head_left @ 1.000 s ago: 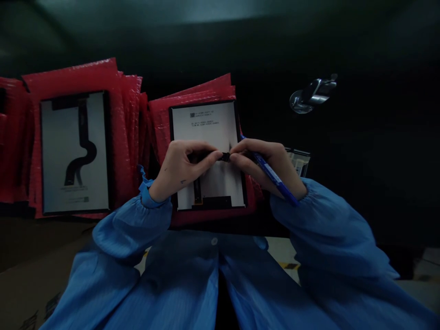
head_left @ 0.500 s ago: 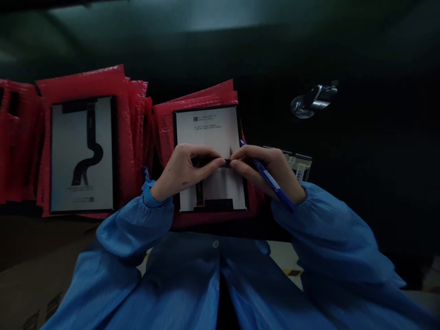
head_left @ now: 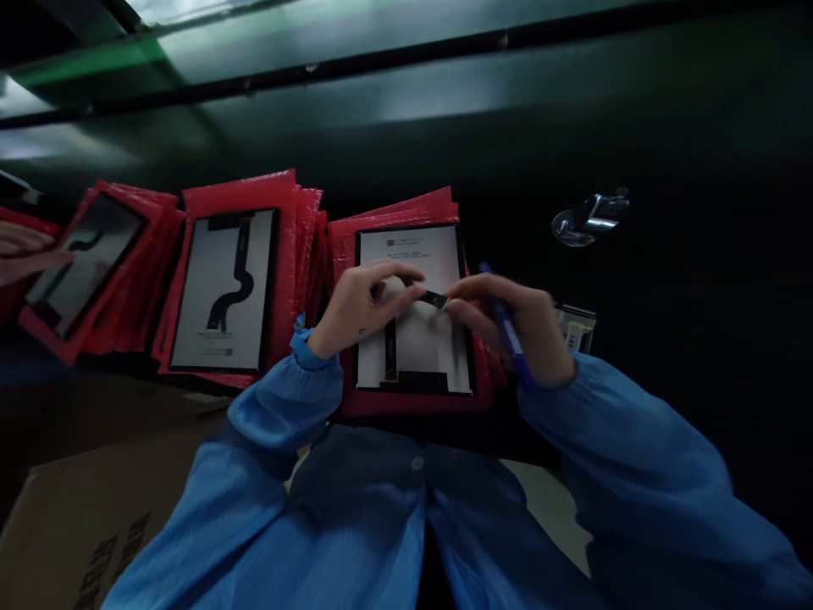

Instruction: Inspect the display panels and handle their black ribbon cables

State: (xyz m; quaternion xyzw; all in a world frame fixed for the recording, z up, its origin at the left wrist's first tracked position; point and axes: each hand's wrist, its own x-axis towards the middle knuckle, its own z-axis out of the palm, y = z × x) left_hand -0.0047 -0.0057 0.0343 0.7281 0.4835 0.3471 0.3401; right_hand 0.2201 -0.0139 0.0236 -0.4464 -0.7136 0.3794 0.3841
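A white display panel [head_left: 416, 339] with a black frame lies on a stack of red bubble bags [head_left: 406, 402] in front of me. My left hand [head_left: 362, 305] pinches the free end of the panel's black flex cable [head_left: 435, 298] above the panel. My right hand [head_left: 514, 326] pinches the same cable end from the right, with a blue pen [head_left: 505, 326] tucked between its fingers. Both arms wear blue sleeves.
A second panel [head_left: 222, 292] with a curved black cable rests on red bags to the left. Farther left, another person's hand [head_left: 22, 254] touches a third panel [head_left: 82, 263]. A shiny metal object [head_left: 588, 219] lies on the dark table at right. A cardboard box [head_left: 76, 525] sits lower left.
The view has tilted up and swung left, showing the third panel and another person's hand. My fingers have lifted the cable end and spread slightly.
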